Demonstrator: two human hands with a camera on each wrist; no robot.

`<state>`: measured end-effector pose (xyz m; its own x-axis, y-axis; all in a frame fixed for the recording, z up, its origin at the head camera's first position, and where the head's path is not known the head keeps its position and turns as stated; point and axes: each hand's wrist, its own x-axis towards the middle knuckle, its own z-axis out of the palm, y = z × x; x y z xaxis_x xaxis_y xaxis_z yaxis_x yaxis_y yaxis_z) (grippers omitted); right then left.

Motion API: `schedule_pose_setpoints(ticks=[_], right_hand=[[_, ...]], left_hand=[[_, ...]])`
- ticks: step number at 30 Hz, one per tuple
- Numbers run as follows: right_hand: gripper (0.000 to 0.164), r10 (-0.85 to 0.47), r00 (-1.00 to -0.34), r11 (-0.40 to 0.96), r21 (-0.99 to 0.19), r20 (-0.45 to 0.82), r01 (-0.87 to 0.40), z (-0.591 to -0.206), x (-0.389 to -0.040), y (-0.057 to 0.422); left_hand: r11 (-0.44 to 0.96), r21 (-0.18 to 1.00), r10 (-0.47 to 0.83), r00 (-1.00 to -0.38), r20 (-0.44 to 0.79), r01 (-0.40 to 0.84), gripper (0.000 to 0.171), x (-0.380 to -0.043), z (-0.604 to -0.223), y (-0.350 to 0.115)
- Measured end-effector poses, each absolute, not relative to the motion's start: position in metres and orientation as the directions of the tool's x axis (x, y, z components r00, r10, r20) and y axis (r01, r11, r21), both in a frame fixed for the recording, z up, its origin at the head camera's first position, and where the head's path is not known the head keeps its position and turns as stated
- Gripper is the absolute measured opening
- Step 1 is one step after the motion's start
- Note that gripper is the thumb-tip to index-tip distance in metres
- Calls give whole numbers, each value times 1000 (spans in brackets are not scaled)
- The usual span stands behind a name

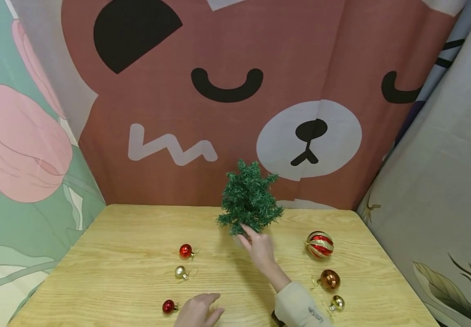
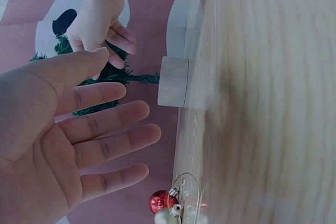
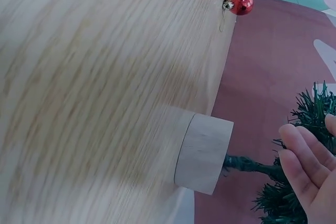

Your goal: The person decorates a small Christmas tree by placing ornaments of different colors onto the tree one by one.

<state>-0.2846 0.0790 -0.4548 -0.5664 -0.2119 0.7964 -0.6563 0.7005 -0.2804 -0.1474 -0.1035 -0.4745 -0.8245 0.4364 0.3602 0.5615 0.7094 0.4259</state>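
A small artificial Christmas tree (image 1: 248, 197) stands toward the back of the table, its thin trunk set in a pale round wooden base (image 3: 205, 153). My right hand (image 1: 260, 250) reaches to its lower front branches, the index finger touching the green needles. In the right wrist view the fingers (image 3: 302, 156) of that hand lie loosely bent beside the branches, over the trunk. My left hand (image 1: 199, 311) is held above the front of the table, palm bare and fingers spread in the left wrist view. Close to it lies a dark red ball ornament (image 1: 169, 307).
On the left lie a bright red ball (image 1: 185, 250) and a silvery ball (image 1: 180, 272) with thread loops. To the right are a striped red-and-gold ball (image 1: 319, 245), a copper ball (image 1: 330, 279) and a small gold ball (image 1: 337, 303). A bear-print curtain (image 1: 170, 181) hangs behind the table.
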Motion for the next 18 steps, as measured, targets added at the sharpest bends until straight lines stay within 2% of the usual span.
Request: schedule_pose_setpoints(ticks=[9,18], right_hand=[[26,-175,-695,568,-505,698,-650,-455,-285,75],[24,-172,-708,535,-538,685,-651,-458,-284,78]], left_hand=[[718,392,430,-810,399,575,28,-144,-470,-107],[720,381,411,-799,439,580,25,-141,-470,-110]])
